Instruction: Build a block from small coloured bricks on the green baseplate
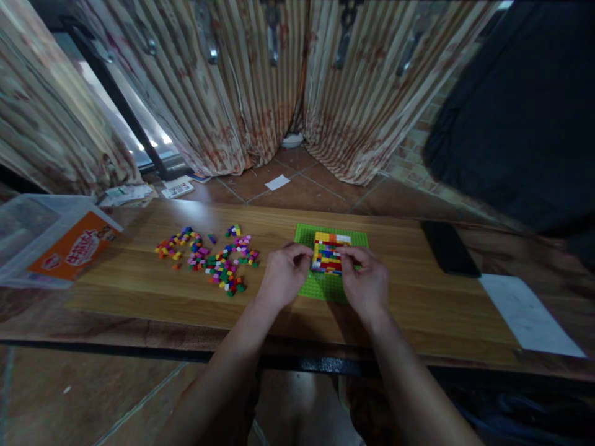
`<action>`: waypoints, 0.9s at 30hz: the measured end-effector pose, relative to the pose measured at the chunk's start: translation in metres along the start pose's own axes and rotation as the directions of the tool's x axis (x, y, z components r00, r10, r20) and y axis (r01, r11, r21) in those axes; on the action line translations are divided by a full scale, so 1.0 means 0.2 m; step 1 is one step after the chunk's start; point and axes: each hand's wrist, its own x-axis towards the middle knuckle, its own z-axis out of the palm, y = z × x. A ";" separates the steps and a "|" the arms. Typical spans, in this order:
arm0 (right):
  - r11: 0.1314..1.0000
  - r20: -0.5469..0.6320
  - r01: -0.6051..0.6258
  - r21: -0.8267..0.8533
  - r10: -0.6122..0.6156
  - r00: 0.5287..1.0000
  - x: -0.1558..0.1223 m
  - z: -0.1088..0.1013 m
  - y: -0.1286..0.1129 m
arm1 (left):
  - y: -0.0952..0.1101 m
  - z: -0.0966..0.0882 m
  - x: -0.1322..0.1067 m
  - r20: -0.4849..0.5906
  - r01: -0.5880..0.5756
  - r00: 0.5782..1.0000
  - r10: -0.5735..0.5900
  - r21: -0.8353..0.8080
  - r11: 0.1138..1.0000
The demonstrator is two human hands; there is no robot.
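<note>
Head view: one bare left hand (286, 274) and one bare right hand (367, 282), fingers nearly closed, are flanking one multicoloured plastic-brick build (328, 254) on one green studded plastic baseplate (320, 290); what they're gripping, I cannot tell. Uncountable small coloured bricks (225, 267) are lying left of the baseplate.

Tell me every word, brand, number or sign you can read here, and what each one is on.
Orange label on the translucent plastic bin: large white characters and a small emblem, too blurred to quote reliably.
White booklet or card at upper left: dark print, too small to read.
White paper sheet at right: faint marks, unreadable.
Nothing else shows legible text.
</note>
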 end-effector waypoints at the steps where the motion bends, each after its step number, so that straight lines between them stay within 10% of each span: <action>1: 1.000 0.005 0.002 0.000 -0.002 1.000 0.00 0.00 0.00 | 0.01 0.01 0.00 0.000 -0.015 1.000 0.015 0.011 1.000; 27: 1.000 0.030 0.015 0.013 -0.016 0.999 0.00 -0.01 0.01 | 0.02 0.09 0.01 0.027 -0.094 0.996 0.090 0.187 0.978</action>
